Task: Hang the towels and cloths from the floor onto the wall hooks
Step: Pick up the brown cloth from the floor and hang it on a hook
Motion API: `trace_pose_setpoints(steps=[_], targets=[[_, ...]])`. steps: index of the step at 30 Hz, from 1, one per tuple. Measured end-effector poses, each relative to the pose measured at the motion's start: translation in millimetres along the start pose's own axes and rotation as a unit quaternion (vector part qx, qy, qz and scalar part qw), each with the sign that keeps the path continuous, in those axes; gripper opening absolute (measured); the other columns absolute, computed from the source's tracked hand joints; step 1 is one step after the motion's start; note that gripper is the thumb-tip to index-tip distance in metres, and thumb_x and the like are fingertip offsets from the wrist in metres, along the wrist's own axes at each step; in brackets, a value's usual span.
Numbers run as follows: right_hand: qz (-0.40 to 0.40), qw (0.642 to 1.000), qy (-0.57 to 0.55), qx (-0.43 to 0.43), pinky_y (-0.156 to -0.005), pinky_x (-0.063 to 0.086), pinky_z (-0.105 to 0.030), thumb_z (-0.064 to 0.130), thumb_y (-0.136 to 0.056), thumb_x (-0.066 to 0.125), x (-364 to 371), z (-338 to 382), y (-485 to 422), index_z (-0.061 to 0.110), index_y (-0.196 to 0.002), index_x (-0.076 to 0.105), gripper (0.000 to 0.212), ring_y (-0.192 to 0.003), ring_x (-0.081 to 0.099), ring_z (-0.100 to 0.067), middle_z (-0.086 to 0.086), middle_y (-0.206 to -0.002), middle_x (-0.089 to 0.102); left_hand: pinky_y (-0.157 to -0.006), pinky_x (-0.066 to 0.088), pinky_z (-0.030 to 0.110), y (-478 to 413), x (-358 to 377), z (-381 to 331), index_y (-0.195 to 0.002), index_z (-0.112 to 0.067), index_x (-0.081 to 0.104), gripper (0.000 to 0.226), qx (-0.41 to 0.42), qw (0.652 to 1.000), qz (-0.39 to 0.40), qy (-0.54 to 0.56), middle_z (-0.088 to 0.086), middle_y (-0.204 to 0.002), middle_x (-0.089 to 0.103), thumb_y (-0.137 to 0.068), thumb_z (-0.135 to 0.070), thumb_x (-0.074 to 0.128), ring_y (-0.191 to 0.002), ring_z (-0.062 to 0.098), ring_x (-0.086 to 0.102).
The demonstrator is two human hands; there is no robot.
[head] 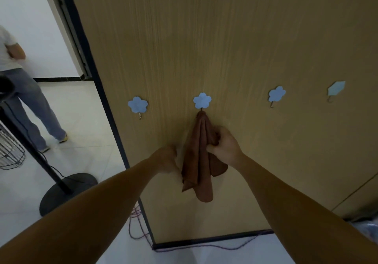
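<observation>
Wall panel (245,38): wood-grain, fills the frame from the centre to the right edge, with a dark strip along its left and bottom edges.
Floor (86,120): pale tiles, in the left third of the frame and along the bottom.
Other person (22,100): far left, in a white top and blue jeans, standing on the tiles well apart from the panel.
Stand (67,190): black round base and slanted pole, lower left; a wire cage (10,151) shows at the left edge beside it.
Brown cloth (197,161): centre of the frame, hanging by its top from the second hook (202,101), bunched in long folds against the panel. Its lower end dangles free below both hands.
Right hand (224,147): just right of centre, fingers and thumb curled round the cloth's right-hand folds, gripping them.
Left hand (167,158): just left of the cloth and blurred; the fingers look curled near the cloth's left edge — whether they hold any fabric cannot be told.
Hook row: four across the middle of the panel, each a small metal hook under a light-blue paper shape. The first hook (138,106), third hook (276,94) and fourth hook (336,88) are bare.
Cable (141,222): thin and purple, looping on the floor at the panel's lower left corner and trailing along its bottom edge.
</observation>
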State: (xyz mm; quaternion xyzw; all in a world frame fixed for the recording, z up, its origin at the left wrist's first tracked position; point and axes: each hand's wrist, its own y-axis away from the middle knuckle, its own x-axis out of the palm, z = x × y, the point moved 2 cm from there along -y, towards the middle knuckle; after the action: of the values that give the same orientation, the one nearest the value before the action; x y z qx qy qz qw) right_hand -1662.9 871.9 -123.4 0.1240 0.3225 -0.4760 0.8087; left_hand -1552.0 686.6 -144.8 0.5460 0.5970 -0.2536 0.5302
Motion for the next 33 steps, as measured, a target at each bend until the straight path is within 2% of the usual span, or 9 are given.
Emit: trace_pose_setpoints(steps=[3, 6, 10, 12, 15, 20, 23, 26, 33], targets=[[-0.072, 0.993, -0.057, -0.068, -0.087, 0.047, -0.028, 0.028, -0.075, 0.074, -3, 18, 0, 0.021, -0.120, 0.052, 0.051, -0.101, 0.059, -0.012, 0.003, -0.116, 0.060, -0.080, 0.044, 0.027, 6, -28, -22, -0.138, -0.015, 0.032, 0.103, 0.064, 0.989, -0.030, 0.131, -0.003, -0.123, 0.046, -0.052, -0.040, 0.083, -0.110, 0.018, 0.052], [-0.091, 0.988, -0.055, -0.116, -0.089, 0.049, -0.031, 0.021, -0.083, 0.068, -4, 31, 0, 0.020, -0.126, 0.053, 0.045, -0.102, 0.061, -0.013, 0.003, -0.117, 0.062, -0.075, 0.047, 0.023, 11, -42, -52, -0.137, -0.023, 0.033, 0.089, 0.132, 0.942, -0.129, 0.280, -0.013, -0.109, 0.056, -0.058, -0.038, 0.073, -0.097, 0.006, 0.059], [-0.066, 0.990, -0.049, -0.113, -0.084, 0.047, -0.030, 0.013, -0.088, 0.060, -3, 34, -3, 0.019, -0.126, 0.055, 0.038, -0.100, 0.063, -0.017, 0.005, -0.109, 0.067, -0.083, 0.045, 0.024, 10, -39, -75, -0.133, -0.017, 0.044, 0.047, 0.144, 0.911, -0.263, 0.283, 0.002, -0.114, 0.062, -0.089, -0.014, 0.059, -0.101, 0.016, 0.061], [-0.057, 0.993, -0.040, -0.100, -0.078, 0.041, -0.023, 0.012, -0.089, 0.059, -2, 33, -5, 0.018, -0.124, 0.056, 0.035, -0.099, 0.062, -0.018, 0.004, -0.107, 0.067, -0.077, 0.035, 0.015, 9, -34, -76, -0.131, -0.012, 0.050, 0.035, 0.124, 0.919, -0.269, 0.259, 0.008, -0.115, 0.063, -0.095, -0.011, 0.050, -0.103, 0.020, 0.059], [-0.044, 0.995, -0.023, -0.091, -0.076, 0.036, -0.018, 0.011, -0.090, 0.059, -3, 34, -9, 0.014, -0.126, 0.057, 0.036, -0.101, 0.060, -0.018, -0.002, -0.112, 0.067, -0.071, 0.031, 0.014, 5, -35, -75, -0.121, -0.002, 0.056, 0.029, 0.109, 0.937, -0.253, 0.215, 0.016, -0.111, 0.064, -0.094, -0.003, 0.045, -0.102, 0.029, 0.059], [-0.025, 0.998, -0.017, -0.059, -0.076, 0.041, -0.024, 0.021, -0.090, 0.061, -7, 39, -4, 0.017, -0.123, 0.057, 0.033, -0.094, 0.059, -0.014, 0.000, -0.109, 0.066, -0.066, 0.031, 0.015, 4, -37, -76, -0.111, -0.002, 0.058, 0.020, 0.105, 0.945, -0.220, 0.218, 0.015, -0.102, 0.064, -0.091, -0.007, 0.055, -0.089, 0.024, 0.058], [-0.022, 0.999, 0.013, -0.035, -0.087, 0.049, -0.038, 0.020, -0.083, 0.064, -6, 33, 13, 0.015, -0.126, 0.056, 0.044, -0.106, 0.060, -0.028, -0.010, -0.115, 0.063, -0.077, 0.045, 0.033, 6, -20, -66, -0.112, -0.002, 0.054, 0.033, 0.096, 0.947, -0.199, 0.232, 0.015, -0.104, 0.063, -0.083, -0.012, 0.066, -0.092, 0.027, 0.060], [-0.035, 0.998, 0.058, 0.016, -0.100, 0.043, -0.041, 0.027, -0.084, 0.066, -7, 24, 44, 0.020, -0.143, 0.042, 0.064, -0.121, 0.050, -0.032, -0.013, -0.133, 0.049, -0.087, 0.048, 0.044, 15, -9, -51, -0.124, -0.007, 0.045, 0.055, 0.073, 0.952, -0.192, 0.227, 0.015, -0.115, 0.059, -0.079, -0.025, 0.070, -0.103, 0.032, 0.059], [-0.101, 0.980, 0.130, 0.113, -0.107, 0.034, -0.040, 0.033, -0.088, 0.061, -2, 28, 128, 0.029, -0.151, 0.024, 0.074, -0.136, 0.031, -0.029, -0.006, -0.152, 0.030, -0.106, 0.028, 0.047, 47, 0, -34, -0.151, -0.017, 0.017, 0.094, 0.145, 0.951, -0.266, 0.063, 0.017, -0.141, 0.033, -0.075, -0.039, 0.069, -0.129, 0.037, 0.033]])
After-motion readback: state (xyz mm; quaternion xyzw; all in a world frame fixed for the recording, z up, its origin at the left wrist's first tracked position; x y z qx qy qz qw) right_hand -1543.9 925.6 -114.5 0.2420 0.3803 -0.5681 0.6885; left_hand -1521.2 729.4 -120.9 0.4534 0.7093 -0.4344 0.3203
